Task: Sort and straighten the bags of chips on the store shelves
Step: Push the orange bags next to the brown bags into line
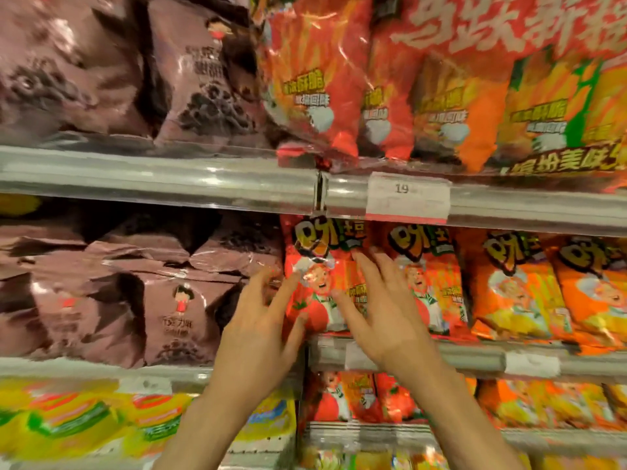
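Reaching with spread, released fingers, the left hand (261, 320) and right hand (383, 310) press a red chip bag (319, 286) standing on the middle shelf (475, 359); brown bags (163, 310) crowd left.

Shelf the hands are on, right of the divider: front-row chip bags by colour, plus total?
Red bags: 2
Orange bags: 2
Total: 4
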{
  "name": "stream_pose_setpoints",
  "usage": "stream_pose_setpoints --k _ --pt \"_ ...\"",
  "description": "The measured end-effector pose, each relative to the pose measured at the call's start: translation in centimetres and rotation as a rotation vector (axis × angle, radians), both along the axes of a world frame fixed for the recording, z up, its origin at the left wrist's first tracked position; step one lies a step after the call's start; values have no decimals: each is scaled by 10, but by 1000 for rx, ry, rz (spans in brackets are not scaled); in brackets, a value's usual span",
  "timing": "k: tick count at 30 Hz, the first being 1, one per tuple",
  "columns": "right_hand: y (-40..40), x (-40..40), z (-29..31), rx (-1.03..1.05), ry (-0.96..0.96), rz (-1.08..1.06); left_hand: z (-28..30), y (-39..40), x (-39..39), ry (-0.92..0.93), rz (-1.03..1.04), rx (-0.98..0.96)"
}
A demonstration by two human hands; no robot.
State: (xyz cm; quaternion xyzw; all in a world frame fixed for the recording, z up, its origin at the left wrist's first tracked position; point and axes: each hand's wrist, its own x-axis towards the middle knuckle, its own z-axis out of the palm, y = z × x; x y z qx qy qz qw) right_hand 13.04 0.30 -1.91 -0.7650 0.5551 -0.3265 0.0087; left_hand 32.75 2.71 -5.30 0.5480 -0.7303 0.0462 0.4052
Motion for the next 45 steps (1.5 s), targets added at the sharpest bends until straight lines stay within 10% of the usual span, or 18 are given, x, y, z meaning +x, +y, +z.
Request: stream_pose_setpoints --k 24,36,45 --pt "-12 -12 24 293 35 33 8 -14 -6 -164 -104 -10" --pt "-19 -21 49 484 217 47 70 -42 -4 -708 24 -8" --pt "-17 -18 41 382 299 84 68 -66 0 -766 -67 164"
